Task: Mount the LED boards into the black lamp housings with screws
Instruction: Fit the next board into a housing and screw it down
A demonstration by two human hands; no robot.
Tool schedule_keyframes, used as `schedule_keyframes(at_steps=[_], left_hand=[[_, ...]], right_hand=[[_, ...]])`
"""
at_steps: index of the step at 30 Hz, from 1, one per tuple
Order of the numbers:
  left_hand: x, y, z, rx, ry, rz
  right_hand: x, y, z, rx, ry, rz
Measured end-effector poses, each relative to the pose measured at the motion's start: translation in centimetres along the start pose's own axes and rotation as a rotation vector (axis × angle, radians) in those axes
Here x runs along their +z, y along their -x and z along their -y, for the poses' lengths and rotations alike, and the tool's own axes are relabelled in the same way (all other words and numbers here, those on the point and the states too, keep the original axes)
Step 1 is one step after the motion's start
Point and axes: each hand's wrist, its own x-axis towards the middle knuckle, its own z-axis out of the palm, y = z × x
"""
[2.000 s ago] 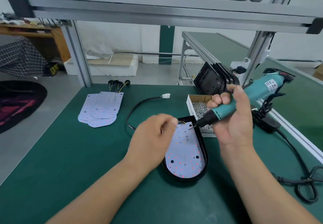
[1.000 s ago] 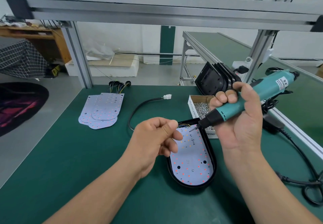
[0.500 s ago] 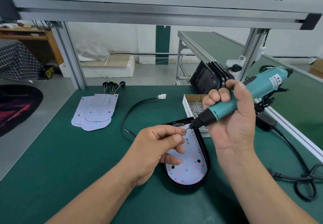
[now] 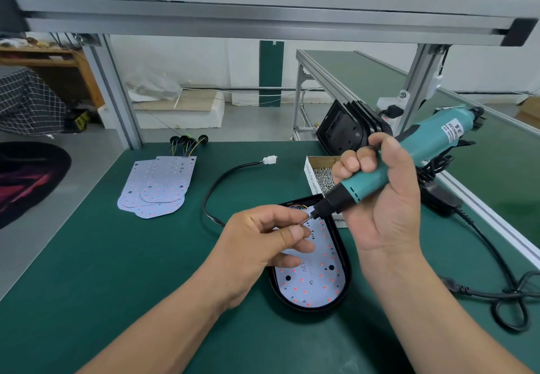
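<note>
A black lamp housing [image 4: 346, 259] lies on the green mat in front of me with a white LED board [image 4: 317, 280] seated inside it. My right hand [image 4: 385, 198] grips a teal electric screwdriver [image 4: 391, 169], its bit slanting down to the board's upper end. My left hand [image 4: 263, 242] hovers over the board's left side, thumb and forefinger pinched at the bit tip [image 4: 305, 221]; what they pinch is too small to tell. A black cable with a white connector [image 4: 270, 159] runs out of the housing.
A cardboard box of screws [image 4: 320, 175] sits just behind the housing. Spare LED boards [image 4: 157, 186] lie stacked at the left, black housings [image 4: 347, 129] lean at the back right. The screwdriver's cord [image 4: 502, 286] coils along the right edge, and aluminium frame posts stand behind.
My left hand has turned and brought its pinched fingers up to the screwdriver bit tip. The right hand keeps the screwdriver in nearly the same place.
</note>
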Motion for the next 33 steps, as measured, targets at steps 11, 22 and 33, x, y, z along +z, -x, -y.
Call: schedule_keyframes(at_steps=[11,22,33], left_hand=[[-0.3,-0.3,0.3,0.085,-0.122,0.014],[-0.2,-0.3,0.4,0.174,-0.29,-0.073],[-0.4,-0.1,0.8,0.235,-0.419,-0.154]], right_hand=[[-0.3,-0.1,-0.2,0.028,0.012,0.003],[-0.1,0.1,-0.2,0.006,0.099,0.097],[-0.3,0.1,-1.2,0.029,0.083,-0.107]])
